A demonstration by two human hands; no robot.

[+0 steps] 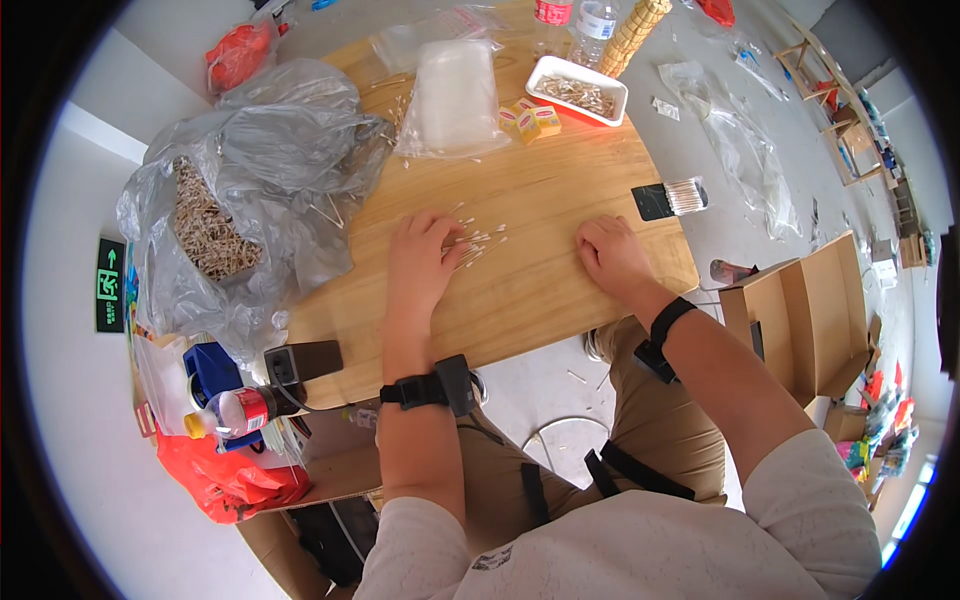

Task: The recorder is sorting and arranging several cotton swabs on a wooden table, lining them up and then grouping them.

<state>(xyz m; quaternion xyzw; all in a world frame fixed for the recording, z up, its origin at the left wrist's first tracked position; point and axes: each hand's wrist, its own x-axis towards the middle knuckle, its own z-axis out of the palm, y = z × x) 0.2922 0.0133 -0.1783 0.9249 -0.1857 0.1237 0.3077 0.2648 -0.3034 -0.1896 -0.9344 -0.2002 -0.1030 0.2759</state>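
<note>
My left hand (424, 256) rests on the wooden table with its fingers curled over a small loose bunch of cotton swabs (480, 243). The swabs fan out to the right of the fingertips, their white tips showing. To the right, my right hand (608, 252) lies on the table with its fingers folded in, and no object shows in it. Beyond that hand, at the table's right edge, is a flat clear pack of cotton swabs (686, 196) with a black end. A grey plastic bag (300, 130) left of my left hand holds a heap of swabs (212, 225).
On the wooden table (540, 200) lie a stack of clear plastic bags (450, 100), small yellow boxes (530, 121) and a white tray (541, 68) of swabs. Bottles (594, 30) stand at the far edge. A black box (303, 361) sits front left; an open cardboard box (800, 315) is at right.
</note>
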